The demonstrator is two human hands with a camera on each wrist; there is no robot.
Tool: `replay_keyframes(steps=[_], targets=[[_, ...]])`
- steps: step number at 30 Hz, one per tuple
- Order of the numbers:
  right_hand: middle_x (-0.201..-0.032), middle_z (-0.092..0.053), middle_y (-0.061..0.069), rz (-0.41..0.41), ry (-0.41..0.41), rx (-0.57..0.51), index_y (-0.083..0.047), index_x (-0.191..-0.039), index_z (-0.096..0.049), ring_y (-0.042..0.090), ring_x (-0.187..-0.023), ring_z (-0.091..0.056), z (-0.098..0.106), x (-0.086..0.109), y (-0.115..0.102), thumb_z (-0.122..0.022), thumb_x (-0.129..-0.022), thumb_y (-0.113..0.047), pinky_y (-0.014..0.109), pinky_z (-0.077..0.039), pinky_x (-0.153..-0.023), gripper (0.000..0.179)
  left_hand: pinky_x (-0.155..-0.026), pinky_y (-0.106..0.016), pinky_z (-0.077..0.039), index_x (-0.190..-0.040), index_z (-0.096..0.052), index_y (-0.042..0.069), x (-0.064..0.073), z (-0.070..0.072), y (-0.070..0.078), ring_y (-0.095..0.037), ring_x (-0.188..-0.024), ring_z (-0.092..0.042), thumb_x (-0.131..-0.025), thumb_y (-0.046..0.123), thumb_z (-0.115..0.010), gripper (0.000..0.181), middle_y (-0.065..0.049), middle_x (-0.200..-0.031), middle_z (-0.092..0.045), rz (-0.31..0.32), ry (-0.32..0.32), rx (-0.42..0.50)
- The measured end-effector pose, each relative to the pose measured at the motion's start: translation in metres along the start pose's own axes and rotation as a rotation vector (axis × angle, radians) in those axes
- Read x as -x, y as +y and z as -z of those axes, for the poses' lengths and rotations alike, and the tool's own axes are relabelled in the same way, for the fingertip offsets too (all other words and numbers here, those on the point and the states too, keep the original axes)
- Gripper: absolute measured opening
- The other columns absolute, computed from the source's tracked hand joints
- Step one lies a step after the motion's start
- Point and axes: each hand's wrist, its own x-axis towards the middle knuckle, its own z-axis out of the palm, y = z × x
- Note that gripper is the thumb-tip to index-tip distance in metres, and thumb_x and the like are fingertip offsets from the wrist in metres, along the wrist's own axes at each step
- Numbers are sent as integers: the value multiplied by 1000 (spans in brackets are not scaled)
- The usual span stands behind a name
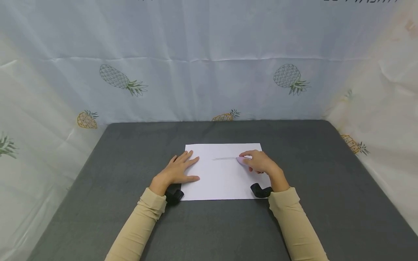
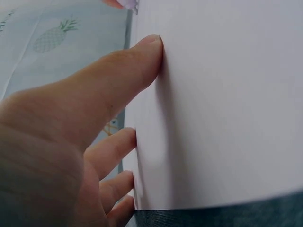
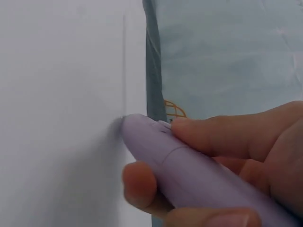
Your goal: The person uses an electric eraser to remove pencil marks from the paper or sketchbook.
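A white sheet of paper [image 1: 222, 183] lies on the dark table. My left hand [image 1: 177, 169] rests flat on its left side, fingers spread and thumb pointing inward; the left wrist view shows the thumb [image 2: 137, 59] against the paper. In my right hand [image 1: 260, 162] is a lilac, rounded, slim tool [image 3: 189, 170], pinched between thumb and fingers. Its rounded tip is right at the paper, at the right end of a thin grey line [image 1: 223, 158] across the upper part of the sheet. In the right wrist view a faint straight line [image 3: 124, 66] runs away from that tip.
Black wrist-worn pieces stand by the left wrist [image 1: 174, 195] and the right wrist [image 1: 260, 190], close to the paper's lower corners. The grey-black table [image 1: 222, 228] extends around the sheet. Behind it hangs a pale curtain [image 1: 202, 87] printed with pineapples.
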Motion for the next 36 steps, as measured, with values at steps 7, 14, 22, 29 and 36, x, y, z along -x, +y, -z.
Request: replay_keyframes(steps=[7, 14, 22, 29, 36], targets=[[-60, -56, 5, -17, -15, -3, -12, -136, -55, 12, -41, -35, 0, 0, 1, -50, -98, -27, 21, -33, -43, 41, -121, -62, -8, -152, -30, 20, -1, 0, -1, -35, -153, -11, -87, 52, -62, 79, -13, -164, -14, -8, 3, -4], [-59, -55, 5, -1, 9, -9, -12, -137, -53, 11, -41, -34, -2, -2, 1, -47, -99, -24, 20, -34, -42, 40, -122, -62, -7, -152, -30, 21, 0, 0, 0, -34, -153, -10, -87, 53, -62, 79, -11, -164, -13, 8, 0, -7], [-60, -56, 5, -12, 4, 16, -11, -137, -53, 11, -41, -34, -1, 1, -3, -48, -98, -23, 21, -33, -43, 41, -121, -62, -8, -152, -30, 20, -2, -1, -1, -34, -153, -10, -87, 53, -62, 79, -12, -164, -14, 6, 0, -14], [-58, -53, 4, -23, 16, 16, -11, -136, -54, 11, -41, -34, -3, 0, -3, -47, -98, -23, 21, -33, -43, 40, -121, -62, -7, -152, -31, 20, -1, 0, 0, -34, -153, -10, -87, 53, -62, 79, -12, -164, -13, 9, 1, -5], [-58, -55, 4, -6, 30, 5, -11, -136, -54, 10, -41, -35, -4, 0, -4, -47, -98, -22, 21, -35, -43, 40, -121, -62, -7, -152, -31, 20, -1, 0, 1, -34, -153, -10, -87, 53, -63, 80, -12, -164, -14, 9, 1, -12]])
